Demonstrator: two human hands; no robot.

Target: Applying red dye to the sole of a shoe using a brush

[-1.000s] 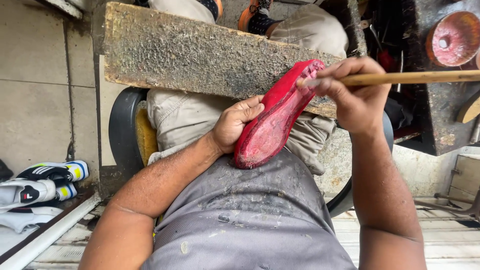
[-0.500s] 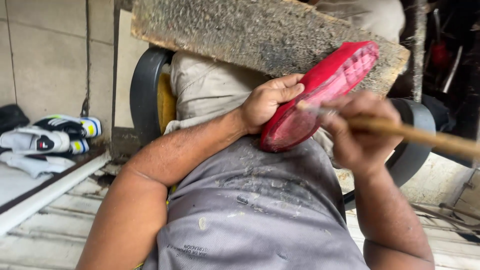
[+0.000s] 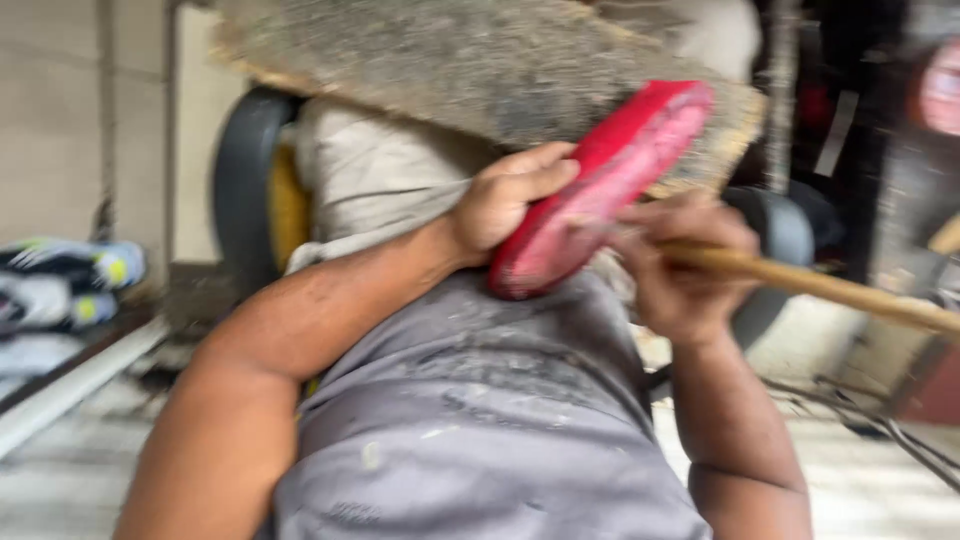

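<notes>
Blur softens the head view, yet the left hand (image 3: 505, 205) plainly curls shut around the edge of the red shoe sole (image 3: 600, 190), propped just above it against a rough board (image 3: 480, 60). Right hand (image 3: 680, 270), just beside the sole, is closed around a wooden stick (image 3: 830, 285); if that thin edge-grip loosens, the sole could slide off the board.

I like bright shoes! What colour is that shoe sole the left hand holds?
Red: the shoe sole, gripped by the left hand, shows in the head view, though blurred.
</notes>
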